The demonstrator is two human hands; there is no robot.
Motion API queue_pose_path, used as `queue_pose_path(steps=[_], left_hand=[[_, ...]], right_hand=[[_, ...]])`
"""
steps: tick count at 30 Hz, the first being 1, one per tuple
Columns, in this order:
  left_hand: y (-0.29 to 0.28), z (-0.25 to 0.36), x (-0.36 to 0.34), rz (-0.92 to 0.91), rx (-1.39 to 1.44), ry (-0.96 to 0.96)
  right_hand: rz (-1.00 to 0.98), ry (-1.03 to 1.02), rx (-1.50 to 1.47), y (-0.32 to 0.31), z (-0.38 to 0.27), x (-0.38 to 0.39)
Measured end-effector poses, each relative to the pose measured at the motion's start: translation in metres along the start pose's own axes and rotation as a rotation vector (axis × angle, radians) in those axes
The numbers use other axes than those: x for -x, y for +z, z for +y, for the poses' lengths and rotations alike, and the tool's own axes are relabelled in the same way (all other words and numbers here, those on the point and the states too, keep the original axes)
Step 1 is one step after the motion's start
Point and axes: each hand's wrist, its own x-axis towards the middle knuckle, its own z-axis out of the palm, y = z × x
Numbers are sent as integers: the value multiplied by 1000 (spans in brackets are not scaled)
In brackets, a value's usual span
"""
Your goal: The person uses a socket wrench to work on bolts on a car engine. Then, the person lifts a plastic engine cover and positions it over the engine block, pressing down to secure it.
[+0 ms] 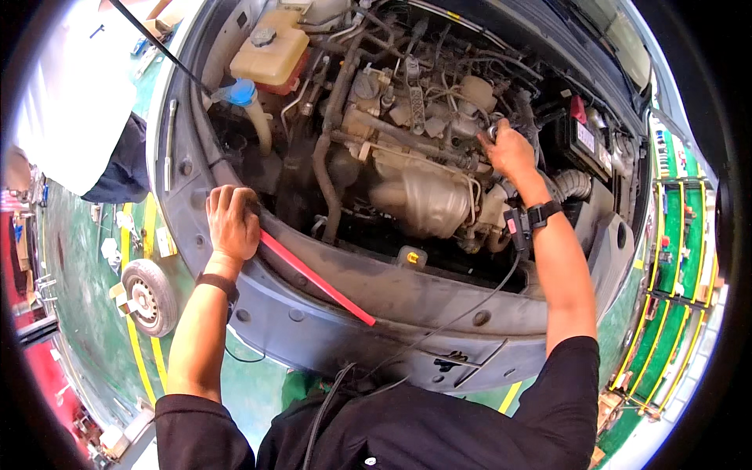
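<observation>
Over the open engine bay of a car, my right hand [511, 153] reaches down to the engine [419, 145]. Its fingers are closed around a small metallic part near the top right of the engine; most of that part is hidden. My left hand [233, 223] is on the dark front panel [423, 294], its fingers curled and closed. What lies under those fingers is out of sight. A long red bar [317, 278] slants across the panel, its upper end meeting the left hand.
A yellowish coolant tank [270, 48] and a blue-capped filler neck [244, 93] stand far left; a black battery [583, 145] sits right. A metal rod [169, 145] lies on the left fender. A wheel [150, 298] stands on the floor. Another person in white [70, 94] is at left.
</observation>
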Motion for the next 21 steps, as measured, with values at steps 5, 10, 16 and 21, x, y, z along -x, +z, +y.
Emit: queue_pose_path(steps=[5, 10, 16, 21], left_hand=[[0, 0, 3, 1, 12, -2], [-6, 3, 6, -32, 4, 7], [-4, 8, 7, -15, 61, 47], [6, -2, 5, 42, 126, 106]], right_hand=[[13, 124, -37, -2, -8, 8], [55, 112, -70, -3, -9, 21], [-42, 55, -1, -19, 44, 67], [15, 163, -180, -16, 97, 78]])
